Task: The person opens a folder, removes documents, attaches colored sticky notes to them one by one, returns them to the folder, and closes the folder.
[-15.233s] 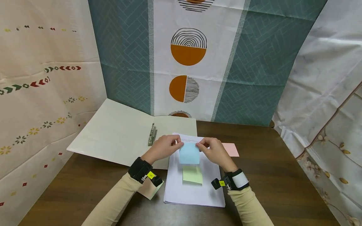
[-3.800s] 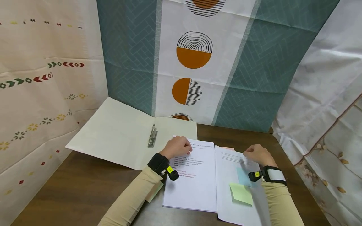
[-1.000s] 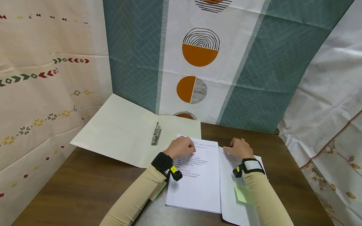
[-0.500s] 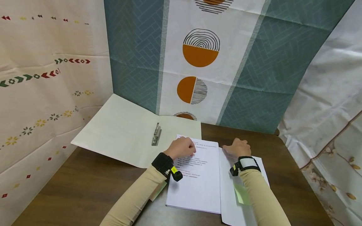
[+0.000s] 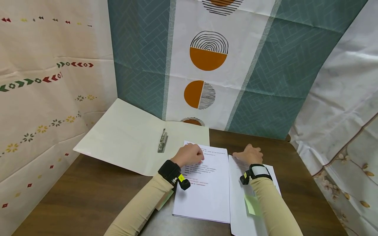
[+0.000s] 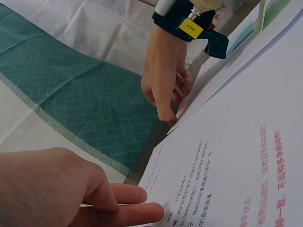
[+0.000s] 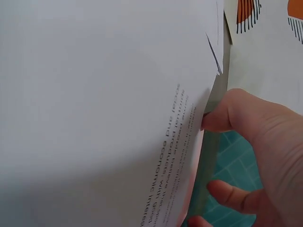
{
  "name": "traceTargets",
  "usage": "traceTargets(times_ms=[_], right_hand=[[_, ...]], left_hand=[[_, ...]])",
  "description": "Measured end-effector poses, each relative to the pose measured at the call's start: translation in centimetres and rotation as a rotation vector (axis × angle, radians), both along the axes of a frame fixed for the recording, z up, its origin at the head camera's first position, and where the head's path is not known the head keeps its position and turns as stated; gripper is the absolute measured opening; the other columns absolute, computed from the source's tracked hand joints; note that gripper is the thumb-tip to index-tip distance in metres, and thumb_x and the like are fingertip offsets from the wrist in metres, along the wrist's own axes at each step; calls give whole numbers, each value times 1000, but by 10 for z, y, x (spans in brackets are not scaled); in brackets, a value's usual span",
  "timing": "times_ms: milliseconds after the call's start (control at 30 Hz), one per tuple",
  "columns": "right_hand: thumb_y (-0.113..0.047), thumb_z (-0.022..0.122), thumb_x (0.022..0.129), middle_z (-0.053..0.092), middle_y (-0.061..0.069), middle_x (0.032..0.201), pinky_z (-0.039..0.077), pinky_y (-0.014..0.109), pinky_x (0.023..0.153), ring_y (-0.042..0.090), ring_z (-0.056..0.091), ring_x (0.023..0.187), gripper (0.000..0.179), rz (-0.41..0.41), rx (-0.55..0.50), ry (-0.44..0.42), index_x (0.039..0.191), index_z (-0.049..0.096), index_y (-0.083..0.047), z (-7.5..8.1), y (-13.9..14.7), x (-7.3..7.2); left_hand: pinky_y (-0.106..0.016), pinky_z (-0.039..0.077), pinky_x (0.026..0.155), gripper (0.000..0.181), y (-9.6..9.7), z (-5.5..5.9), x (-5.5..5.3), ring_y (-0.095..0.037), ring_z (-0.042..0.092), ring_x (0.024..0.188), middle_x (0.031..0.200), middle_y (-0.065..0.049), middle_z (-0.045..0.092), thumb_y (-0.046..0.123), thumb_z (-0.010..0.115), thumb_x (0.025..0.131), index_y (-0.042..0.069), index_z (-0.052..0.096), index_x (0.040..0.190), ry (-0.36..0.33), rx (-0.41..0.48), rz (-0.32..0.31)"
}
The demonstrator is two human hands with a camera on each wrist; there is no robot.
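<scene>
A stack of printed pages (image 5: 203, 200) lies on the table, my left hand (image 5: 189, 154) resting on its upper left part. Two fairly straight fingers (image 6: 137, 213) touch the print in the left wrist view. To the right lies another paper sheet or bundle (image 5: 240, 206) bearing a green sticky note (image 5: 252, 206), partly behind my right sleeve. A blue sticky note (image 6: 240, 39) shows beside it in the left wrist view. My right hand (image 5: 249, 154) is at this paper's top edge; its thumb (image 7: 220, 118) touches the edge, other fingers apart from the thumb. A pink edge (image 7: 190, 182) peeks out there.
An open white folder (image 5: 127, 134) with a metal clip (image 5: 162, 141) lies at the back left, partly under the stack. A pale note pad (image 5: 164, 200) sits under my left forearm. Patterned cloths (image 5: 141, 65) hang around the wooden table (image 5: 298, 183).
Earlier both hands held the blue note over the stack. The paper with the notes has since moved right, exposing print. My right hand has moved left along its top edge; lately both hands barely move.
</scene>
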State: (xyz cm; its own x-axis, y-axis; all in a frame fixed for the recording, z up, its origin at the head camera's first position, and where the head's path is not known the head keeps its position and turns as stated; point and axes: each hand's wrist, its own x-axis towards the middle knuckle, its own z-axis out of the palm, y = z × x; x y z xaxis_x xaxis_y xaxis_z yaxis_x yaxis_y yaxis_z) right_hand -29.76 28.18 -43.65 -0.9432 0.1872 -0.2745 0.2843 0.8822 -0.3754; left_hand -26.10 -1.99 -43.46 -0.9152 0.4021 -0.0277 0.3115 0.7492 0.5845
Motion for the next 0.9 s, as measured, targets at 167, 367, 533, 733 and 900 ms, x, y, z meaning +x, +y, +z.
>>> traceTargets(times_ms=[167, 367, 533, 733, 900], right_hand=[[-49, 80, 93, 44, 45, 140, 49, 73, 105, 64, 45, 133, 83, -7, -35, 58, 141, 51, 13, -5, 4, 1], [-47, 80, 92, 56, 31, 118, 48, 63, 92, 53, 51, 118, 55, 2, -37, 139, 106, 61, 3, -9, 7, 1], [-49, 78, 92, 60, 27, 116, 48, 68, 94, 54, 54, 118, 49, 16, -13, 185, 100, 63, -3, -11, 7, -1], [-45, 77, 95, 58, 29, 131, 45, 77, 105, 54, 59, 119, 46, 13, -3, 243, 111, 68, -3, -15, 6, -2], [-41, 77, 96, 59, 28, 133, 52, 69, 98, 47, 61, 115, 41, 32, -25, 304, 110, 79, -3, -16, 5, -1]], left_hand=[[-29, 42, 74, 21, 0, -2, 0, -13, 62, 79, 84, 3, 82, 20, 71, 109, 14, 90, 103, -3, -1, -4], [-30, 42, 74, 21, 1, -6, -4, -12, 63, 79, 83, 4, 81, 20, 71, 109, 14, 90, 102, -1, -3, -7], [-30, 42, 73, 21, 1, -8, -6, -12, 63, 79, 83, 5, 81, 21, 71, 109, 15, 90, 102, 0, -5, -9], [-30, 42, 74, 21, 0, -8, -6, -12, 62, 78, 84, 4, 81, 21, 72, 108, 15, 90, 102, 1, 7, -11], [-31, 43, 75, 19, -1, -8, -6, -13, 63, 79, 84, 3, 81, 20, 73, 108, 14, 90, 103, 1, 17, -7]])
